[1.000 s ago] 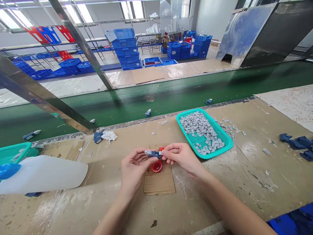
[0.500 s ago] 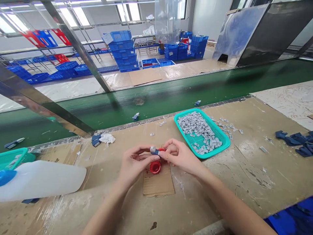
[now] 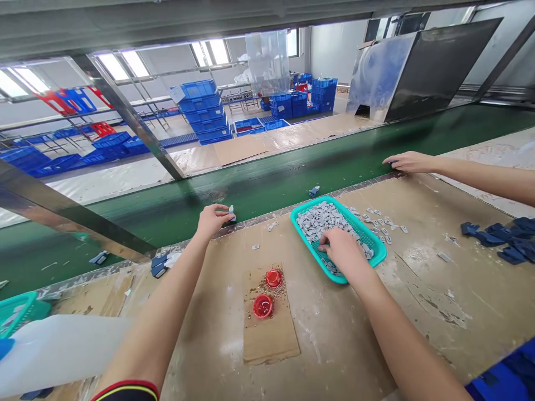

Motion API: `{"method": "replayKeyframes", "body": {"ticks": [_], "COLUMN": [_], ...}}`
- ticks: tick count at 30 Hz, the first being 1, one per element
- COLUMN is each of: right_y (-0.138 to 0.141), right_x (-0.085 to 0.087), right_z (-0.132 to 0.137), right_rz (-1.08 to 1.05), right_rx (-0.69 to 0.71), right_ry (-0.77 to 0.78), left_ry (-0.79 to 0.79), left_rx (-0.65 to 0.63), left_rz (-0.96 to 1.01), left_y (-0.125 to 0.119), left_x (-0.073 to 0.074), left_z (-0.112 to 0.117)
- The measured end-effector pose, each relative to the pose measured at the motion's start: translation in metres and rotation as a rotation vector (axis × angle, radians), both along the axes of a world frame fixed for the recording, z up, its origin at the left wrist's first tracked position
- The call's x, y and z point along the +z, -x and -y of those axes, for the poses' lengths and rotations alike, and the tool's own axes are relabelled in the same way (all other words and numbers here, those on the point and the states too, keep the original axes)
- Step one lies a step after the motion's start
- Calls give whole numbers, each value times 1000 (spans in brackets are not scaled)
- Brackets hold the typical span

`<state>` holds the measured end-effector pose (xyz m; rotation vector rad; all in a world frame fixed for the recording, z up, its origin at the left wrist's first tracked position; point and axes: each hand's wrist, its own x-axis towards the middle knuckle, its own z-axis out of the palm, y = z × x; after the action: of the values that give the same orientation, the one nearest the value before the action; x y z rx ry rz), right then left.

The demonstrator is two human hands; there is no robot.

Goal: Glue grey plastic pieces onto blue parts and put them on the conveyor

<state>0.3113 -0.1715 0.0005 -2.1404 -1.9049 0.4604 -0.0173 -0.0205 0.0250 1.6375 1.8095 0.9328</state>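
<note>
At the near edge of the green conveyor belt, my left hand pinches a small dark-blue part with a whitish tip between thumb and fingers. My right hand reaches into a turquoise basket of small grey plastic tabs. Its fingertips are closed together among the tabs; what they hold, if anything, is hidden. On a piece of cardboard between my arms stand two small red cups, a farther one and a nearer one, with brownish specks scattered around them.
Another person's hand reaches over the belt from the right. One more blue part lies on the belt. Loose tabs and dark-blue parts lie to the right. A white jug is at my left.
My hands have parted from above the cups. The left has gone forward to the belt, the right into the basket. Another person's hand has appeared at right, and the view has tilted up.
</note>
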Motion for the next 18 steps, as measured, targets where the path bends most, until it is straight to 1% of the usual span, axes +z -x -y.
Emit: {"method": "replayKeyframes", "body": {"ticks": [2, 5, 8, 10, 12, 14, 16, 18], "right_y": [6, 7, 4, 2, 2, 4, 10, 20], "right_x": [-2, -3, 2, 8, 15, 21, 26, 28], "right_z": [0, 2, 4, 7, 11, 17, 23, 28], "right_rz": [5, 18, -8, -176, -466, -743, -899, -955], "right_rx": [-6, -20, -6, 53, 110, 137, 151, 174], "right_ry": [13, 13, -11, -29, -22, -5, -48, -138], "left_ry": [-18, -45, -55, -33, -3, 1, -29, -74], "left_rx": [20, 67, 189, 262, 297, 309, 295, 238], "left_rz": [-85, -183, -267, -299, -299, -278, -237, -162], "left_y": [6, 17, 35, 49, 61, 67, 65, 55], "left_x": [-1, -2, -3, -3, -3, -1, 3, 6], "left_z": [-3, -2, 3, 7, 11, 16, 24, 37]}}
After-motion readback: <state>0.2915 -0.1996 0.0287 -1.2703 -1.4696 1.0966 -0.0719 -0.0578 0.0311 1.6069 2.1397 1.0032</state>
